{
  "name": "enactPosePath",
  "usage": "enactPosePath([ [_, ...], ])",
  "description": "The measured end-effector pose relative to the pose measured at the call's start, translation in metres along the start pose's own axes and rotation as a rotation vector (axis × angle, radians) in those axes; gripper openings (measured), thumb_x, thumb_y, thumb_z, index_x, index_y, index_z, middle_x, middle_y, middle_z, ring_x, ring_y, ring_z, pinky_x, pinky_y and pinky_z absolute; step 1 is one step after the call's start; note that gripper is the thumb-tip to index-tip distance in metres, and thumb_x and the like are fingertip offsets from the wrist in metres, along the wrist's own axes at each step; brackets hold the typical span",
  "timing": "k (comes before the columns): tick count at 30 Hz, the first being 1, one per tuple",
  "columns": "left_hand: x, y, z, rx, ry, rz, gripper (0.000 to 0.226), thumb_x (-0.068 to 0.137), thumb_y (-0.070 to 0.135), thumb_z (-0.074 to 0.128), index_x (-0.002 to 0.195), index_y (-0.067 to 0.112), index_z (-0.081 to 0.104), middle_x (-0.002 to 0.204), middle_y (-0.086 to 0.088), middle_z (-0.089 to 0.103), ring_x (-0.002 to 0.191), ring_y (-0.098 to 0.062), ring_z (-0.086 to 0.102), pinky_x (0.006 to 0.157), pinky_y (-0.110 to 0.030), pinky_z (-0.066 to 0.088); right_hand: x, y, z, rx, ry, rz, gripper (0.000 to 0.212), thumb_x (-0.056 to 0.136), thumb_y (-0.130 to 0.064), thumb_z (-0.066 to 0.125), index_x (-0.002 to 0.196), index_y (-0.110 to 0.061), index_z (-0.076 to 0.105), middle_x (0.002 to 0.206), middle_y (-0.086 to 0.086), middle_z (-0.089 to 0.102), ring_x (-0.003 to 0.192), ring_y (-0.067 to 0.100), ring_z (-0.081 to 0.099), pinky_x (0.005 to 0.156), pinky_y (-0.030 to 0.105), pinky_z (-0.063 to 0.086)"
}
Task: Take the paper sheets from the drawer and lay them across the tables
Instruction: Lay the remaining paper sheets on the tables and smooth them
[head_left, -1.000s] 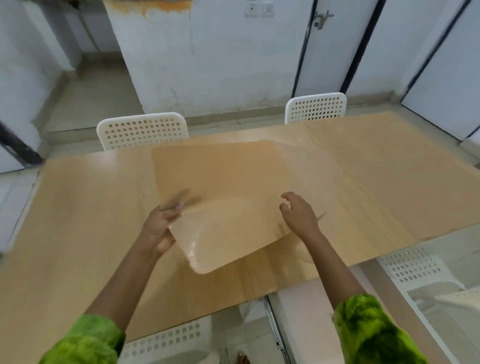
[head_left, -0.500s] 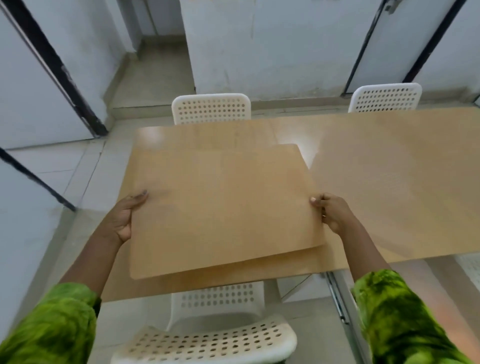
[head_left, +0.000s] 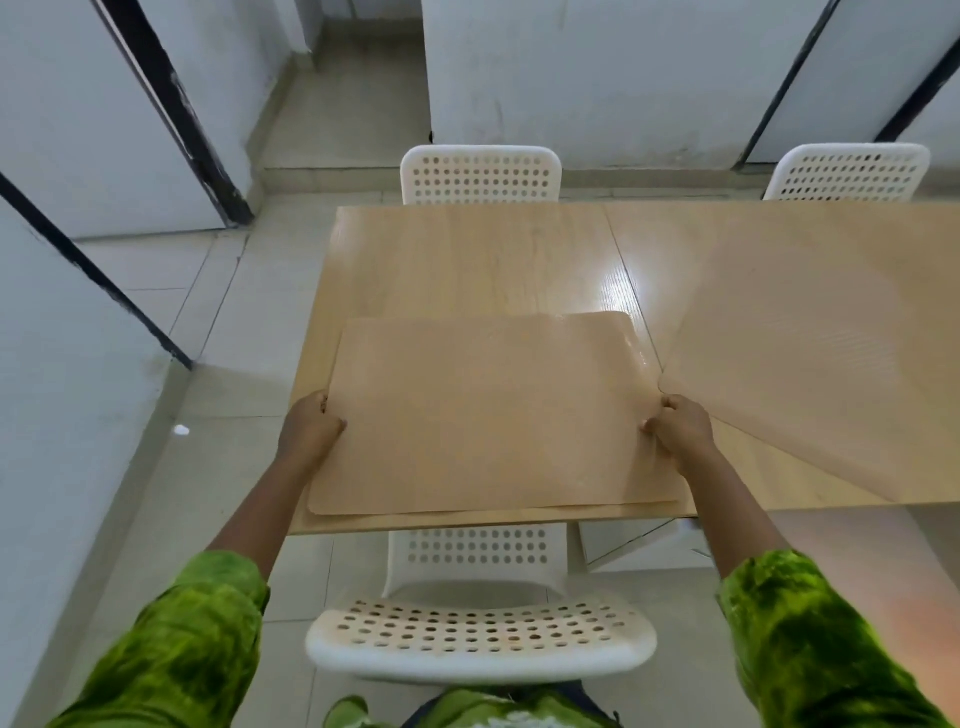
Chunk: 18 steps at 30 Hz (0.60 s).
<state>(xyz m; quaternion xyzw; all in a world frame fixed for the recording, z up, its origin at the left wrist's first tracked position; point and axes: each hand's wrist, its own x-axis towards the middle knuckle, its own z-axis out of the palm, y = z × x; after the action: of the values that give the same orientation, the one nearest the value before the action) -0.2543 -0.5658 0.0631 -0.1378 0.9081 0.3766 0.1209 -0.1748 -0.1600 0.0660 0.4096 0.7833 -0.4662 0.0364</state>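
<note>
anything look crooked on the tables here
Yes: the laid sheet on the right table is askew, edges diagonal to the table's. The held sheet, gripped by left hand and right hand, sits roughly square.

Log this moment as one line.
sheet: over table | left hand: grips left edge | right hand: grips right edge

No text, label, brand, number or sign can be read anywhere in the frame. The paper sheet (head_left: 493, 415) at the centre, the table (head_left: 467, 260) under it and the white chair (head_left: 480, 174) at the upper middle show only plain surfaces.
</note>
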Motion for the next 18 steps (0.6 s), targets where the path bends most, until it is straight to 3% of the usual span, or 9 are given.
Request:
enactPosePath([
  [2,-0.003,-0.002,0.002,0.112,0.030,0.036,0.033,0.083,0.007,0.053,0.116,0.003,0.055,0.114,-0.020,0.052,0.096,-0.034,0.054,0.075,-0.035,0.039,-0.006,0.000,0.002,-0.059,0.025,-0.032,0.052,0.082,0.001,0.057,0.132,-0.002,0.048,0.126,0.012,0.056,0.111,0.033,0.054,0.089,0.040,0.047],
  [6,-0.006,-0.006,0.005,0.235,0.048,0.017,0.041,0.087,0.011,0.050,0.127,0.003,0.048,0.125,-0.022,0.043,0.108,-0.039,0.050,0.085,-0.039,0.041,-0.011,0.002,0.004,-0.128,0.054,-0.056,0.049,0.083,0.000,0.056,0.131,-0.001,0.049,0.132,0.018,0.052,0.112,0.035,0.053,0.084,0.036,0.045],
  [10,-0.009,-0.007,0.006,0.312,0.070,0.021,0.045,0.088,0.014,0.051,0.131,0.003,0.045,0.127,-0.023,0.041,0.113,-0.041,0.048,0.093,-0.045,0.041,-0.013,0.003,0.006,-0.173,0.061,-0.038,0.048,0.084,-0.001,0.056,0.132,0.001,0.047,0.137,0.022,0.045,0.118,0.038,0.049,0.092,0.039,0.044],
  [14,-0.011,-0.004,0.007,0.390,0.099,0.010,0.036,0.088,0.014,0.051,0.122,0.001,0.049,0.124,-0.023,0.041,0.110,-0.042,0.047,0.087,-0.046,0.044,-0.014,0.003,0.007,-0.264,0.055,-0.022,0.045,0.083,-0.005,0.055,0.127,-0.001,0.049,0.133,0.023,0.043,0.112,0.041,0.049,0.090,0.044,0.046],
  [18,-0.013,0.004,0.010,0.465,0.158,-0.011,0.031,0.087,0.012,0.047,0.115,-0.001,0.051,0.124,-0.021,0.040,0.112,-0.040,0.041,0.087,-0.046,0.042,-0.021,-0.003,0.011,-0.434,0.097,-0.013,0.043,0.085,-0.011,0.051,0.126,-0.001,0.045,0.133,0.022,0.037,0.122,0.039,0.035,0.092,0.044,0.041],
])
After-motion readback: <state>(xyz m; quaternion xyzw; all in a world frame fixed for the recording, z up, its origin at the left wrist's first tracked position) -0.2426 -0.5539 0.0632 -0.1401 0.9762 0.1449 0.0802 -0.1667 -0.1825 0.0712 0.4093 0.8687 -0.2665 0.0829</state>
